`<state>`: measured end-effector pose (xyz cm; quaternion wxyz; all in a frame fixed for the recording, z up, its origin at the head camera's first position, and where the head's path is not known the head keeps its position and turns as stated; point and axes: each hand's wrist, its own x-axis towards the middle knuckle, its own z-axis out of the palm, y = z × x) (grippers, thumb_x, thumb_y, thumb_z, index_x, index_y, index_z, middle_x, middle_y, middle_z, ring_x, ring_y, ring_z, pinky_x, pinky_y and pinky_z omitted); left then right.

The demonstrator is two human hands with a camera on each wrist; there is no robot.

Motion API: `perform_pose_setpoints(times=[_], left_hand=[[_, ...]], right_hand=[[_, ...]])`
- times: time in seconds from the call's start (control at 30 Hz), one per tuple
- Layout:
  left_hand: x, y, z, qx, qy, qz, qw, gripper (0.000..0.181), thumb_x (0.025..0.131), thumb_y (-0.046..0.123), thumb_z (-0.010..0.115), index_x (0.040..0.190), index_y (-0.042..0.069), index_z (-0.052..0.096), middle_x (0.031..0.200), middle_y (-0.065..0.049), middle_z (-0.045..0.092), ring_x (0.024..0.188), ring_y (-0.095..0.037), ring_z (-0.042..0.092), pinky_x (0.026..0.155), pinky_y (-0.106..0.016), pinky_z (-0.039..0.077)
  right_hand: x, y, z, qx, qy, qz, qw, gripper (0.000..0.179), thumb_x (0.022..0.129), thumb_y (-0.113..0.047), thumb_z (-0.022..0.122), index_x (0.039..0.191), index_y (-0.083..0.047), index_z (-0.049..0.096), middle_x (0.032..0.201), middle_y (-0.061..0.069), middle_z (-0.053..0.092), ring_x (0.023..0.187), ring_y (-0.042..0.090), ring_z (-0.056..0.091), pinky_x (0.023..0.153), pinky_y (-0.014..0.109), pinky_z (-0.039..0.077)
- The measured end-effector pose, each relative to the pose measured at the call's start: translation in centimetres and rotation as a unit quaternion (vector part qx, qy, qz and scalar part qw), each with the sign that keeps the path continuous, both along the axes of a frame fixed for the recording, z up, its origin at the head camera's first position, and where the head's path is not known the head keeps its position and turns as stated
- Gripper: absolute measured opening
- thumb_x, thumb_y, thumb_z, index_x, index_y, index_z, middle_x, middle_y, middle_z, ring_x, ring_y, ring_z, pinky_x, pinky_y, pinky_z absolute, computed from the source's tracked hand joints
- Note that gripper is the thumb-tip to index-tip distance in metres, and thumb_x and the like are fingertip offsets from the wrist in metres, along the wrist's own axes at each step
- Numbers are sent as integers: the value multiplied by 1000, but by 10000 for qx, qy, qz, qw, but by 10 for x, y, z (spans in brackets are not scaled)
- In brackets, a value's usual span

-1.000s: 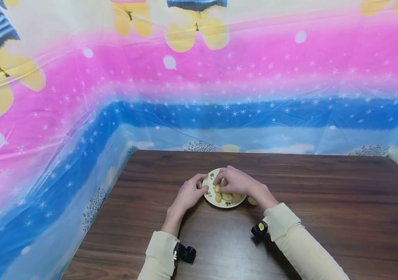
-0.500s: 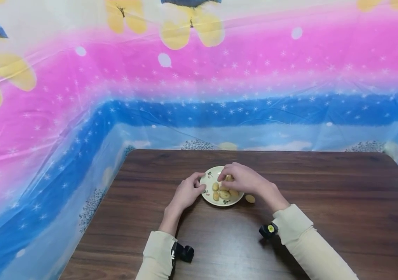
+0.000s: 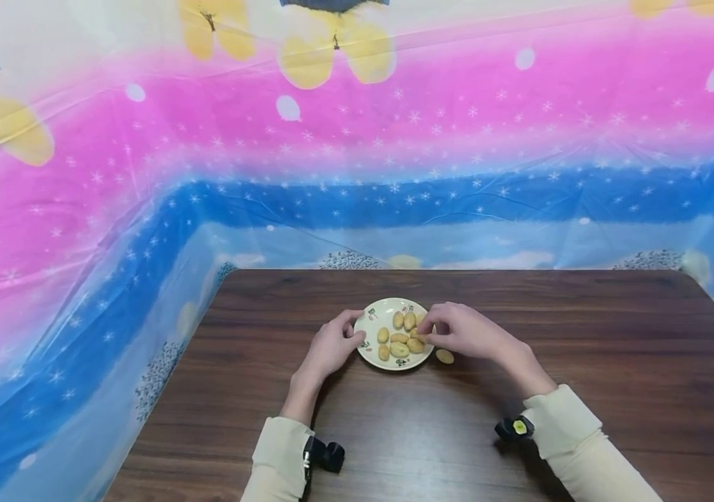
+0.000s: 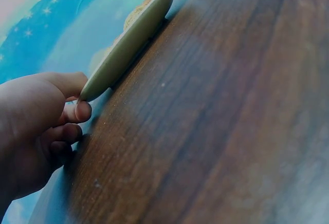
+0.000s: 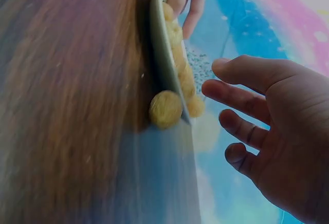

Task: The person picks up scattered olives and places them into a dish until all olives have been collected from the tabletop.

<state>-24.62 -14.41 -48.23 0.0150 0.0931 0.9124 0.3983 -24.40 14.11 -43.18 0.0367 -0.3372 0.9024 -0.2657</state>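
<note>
A small round cream plate [image 3: 366, 328] with printed motifs sits on the table, bearing several small yellow oval pieces [image 3: 399, 349] that look like little potatoes. My left hand [image 3: 330, 346] pinches the plate's left rim, thumb above and a finger against the underside in the left wrist view. Over the plate's right edge, my right hand [image 3: 470, 333] has its thumb and index fingertips close to some pieces. The right wrist view shows that hand [image 5: 280, 116] with loosely bent, parted fingers and nothing between them. One yellow piece [image 3: 445, 356] lies on the table just right of the plate.
The plate rests on a dark brown wooden table [image 3: 583, 348]. A pink and blue patterned cloth [image 3: 357, 153] hangs behind the table and along its left side. Black wrist cameras [image 3: 325, 454] sit at both cuffs.
My right hand has moved rightward from the plate's middle to its right edge, uncovering more yellow pieces. The left hand keeps its hold on the rim. The head view has shifted slightly.
</note>
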Motion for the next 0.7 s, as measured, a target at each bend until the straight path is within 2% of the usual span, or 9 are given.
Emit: perform_pose_setpoints(times=[0.13, 0.4, 0.7], left_hand=[[0, 0, 0, 27, 47, -12, 10000, 42, 94, 26, 62, 136, 18, 60, 77, 3, 52, 62, -13, 44, 65, -30, 37], [0, 1, 1, 66, 26, 1, 10000, 42, 94, 26, 62, 136, 19, 60, 76, 3, 51, 62, -13, 43, 65, -30, 38], [1, 1, 2, 78, -20, -24, 10000, 43, 95, 25, 63, 137, 17, 59, 75, 2, 51, 61, -13, 42, 64, -30, 37]], right_hand=[[4, 8, -3, 33, -123, -81, 9999, 15, 94, -20, 66, 107, -21, 75, 102, -11, 66, 92, 7, 60, 82, 32, 50], [7, 20, -6, 106, 19, -20, 9999, 14, 93, -22, 68, 105, -21, 75, 102, -11, 67, 88, 9, 61, 78, 30, 49], [11, 28, -15, 124, -340, -118, 9993, 12, 92, -24, 70, 103, -27, 74, 101, -14, 64, 89, 6, 60, 78, 29, 49]])
